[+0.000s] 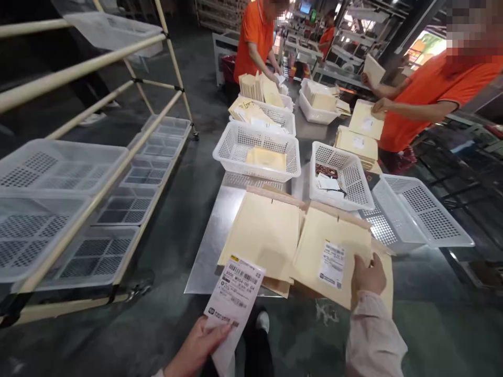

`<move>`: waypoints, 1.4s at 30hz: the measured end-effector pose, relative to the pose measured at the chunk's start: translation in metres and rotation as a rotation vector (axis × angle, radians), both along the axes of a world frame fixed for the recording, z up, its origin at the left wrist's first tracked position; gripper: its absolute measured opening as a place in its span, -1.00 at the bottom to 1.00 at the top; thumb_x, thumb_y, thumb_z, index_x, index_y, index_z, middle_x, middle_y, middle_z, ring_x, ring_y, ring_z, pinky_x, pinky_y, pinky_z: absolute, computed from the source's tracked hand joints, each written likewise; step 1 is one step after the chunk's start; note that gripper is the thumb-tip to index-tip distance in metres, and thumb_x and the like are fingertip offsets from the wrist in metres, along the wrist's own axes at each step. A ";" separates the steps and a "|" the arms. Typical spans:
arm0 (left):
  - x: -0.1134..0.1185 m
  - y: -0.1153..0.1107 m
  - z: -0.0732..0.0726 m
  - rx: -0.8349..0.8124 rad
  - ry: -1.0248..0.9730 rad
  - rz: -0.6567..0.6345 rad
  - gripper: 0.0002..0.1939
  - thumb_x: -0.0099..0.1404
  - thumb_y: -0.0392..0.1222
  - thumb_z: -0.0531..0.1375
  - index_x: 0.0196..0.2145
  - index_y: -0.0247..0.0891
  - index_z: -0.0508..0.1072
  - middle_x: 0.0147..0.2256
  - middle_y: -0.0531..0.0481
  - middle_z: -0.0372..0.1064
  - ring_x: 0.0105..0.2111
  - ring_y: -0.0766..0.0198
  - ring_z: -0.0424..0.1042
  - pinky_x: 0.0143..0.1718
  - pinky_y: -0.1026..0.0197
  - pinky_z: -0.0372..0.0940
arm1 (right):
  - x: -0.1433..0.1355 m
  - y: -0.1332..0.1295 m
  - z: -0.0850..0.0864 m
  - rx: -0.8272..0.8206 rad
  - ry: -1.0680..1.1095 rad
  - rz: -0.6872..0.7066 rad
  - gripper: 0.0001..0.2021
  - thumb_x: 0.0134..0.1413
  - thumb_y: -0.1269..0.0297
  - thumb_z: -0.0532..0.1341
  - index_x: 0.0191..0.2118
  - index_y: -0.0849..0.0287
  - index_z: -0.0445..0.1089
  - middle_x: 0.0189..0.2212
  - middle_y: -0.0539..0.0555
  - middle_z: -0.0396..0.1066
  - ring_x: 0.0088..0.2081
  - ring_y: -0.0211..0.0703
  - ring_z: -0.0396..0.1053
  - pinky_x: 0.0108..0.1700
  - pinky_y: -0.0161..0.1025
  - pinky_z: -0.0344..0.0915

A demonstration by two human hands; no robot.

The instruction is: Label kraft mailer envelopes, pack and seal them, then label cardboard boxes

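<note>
My left hand (200,340), at the bottom, is closed on a long white printed label sheet (236,293), thumb on top. Barcodes and text face up on it. My right hand (368,277), in a pale sleeve, has its fingers curled on the lower right of a cream envelope (312,235). A white shipping label (332,264) sits on that envelope's face. Beneath it lie more envelopes, whose corner shows at the right. Left of it, a second stack of cream envelopes (265,230) lies on the metal table (208,246), overhanging its front edge.
Behind the stacks stand white baskets, one with an envelope (267,158), one with a phone-like item and papers (328,182). An empty basket (428,209) is at the right. Two people in orange shirts (428,94) handle envelopes. A tube rack (153,120) with baskets stands left.
</note>
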State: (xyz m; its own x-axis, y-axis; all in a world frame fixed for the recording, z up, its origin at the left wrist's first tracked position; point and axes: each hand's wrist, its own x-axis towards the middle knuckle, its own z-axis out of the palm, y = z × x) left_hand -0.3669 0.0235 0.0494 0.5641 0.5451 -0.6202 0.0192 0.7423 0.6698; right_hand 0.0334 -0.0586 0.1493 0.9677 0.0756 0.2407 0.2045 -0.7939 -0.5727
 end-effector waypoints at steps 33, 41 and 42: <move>0.089 0.006 -0.034 0.191 0.227 0.353 -0.25 -0.14 0.65 0.06 -0.63 -0.20 0.16 -0.63 0.14 0.07 -0.54 0.35 0.09 -0.49 0.26 0.04 | -0.104 0.173 -0.056 -0.098 0.093 0.926 -0.83 -0.07 0.14 0.30 -0.46 0.11 0.54 -0.11 0.18 0.44 -0.03 0.08 0.30 0.07 0.05 0.19; 0.002 -0.099 -0.078 0.094 0.453 0.174 -0.24 -0.19 0.67 0.07 -0.69 -0.13 -0.01 -0.63 0.11 -0.07 -0.52 0.26 0.06 -0.43 0.19 0.10 | -0.071 0.160 -0.079 -0.352 0.015 0.474 0.14 -0.45 -0.23 0.43 0.21 0.50 0.18 0.11 0.63 0.20 0.07 0.49 0.21 -0.07 0.25 0.22; -0.009 -0.102 -0.078 0.106 0.455 0.153 -0.24 -0.18 0.66 0.07 -0.69 -0.13 -0.02 -0.63 0.11 -0.08 -0.51 0.25 0.07 -0.42 0.18 0.11 | -0.070 0.153 -0.080 -0.344 0.064 0.473 0.10 -0.47 -0.24 0.43 0.15 0.52 0.25 0.02 0.64 0.28 0.00 0.47 0.28 -0.11 0.21 0.26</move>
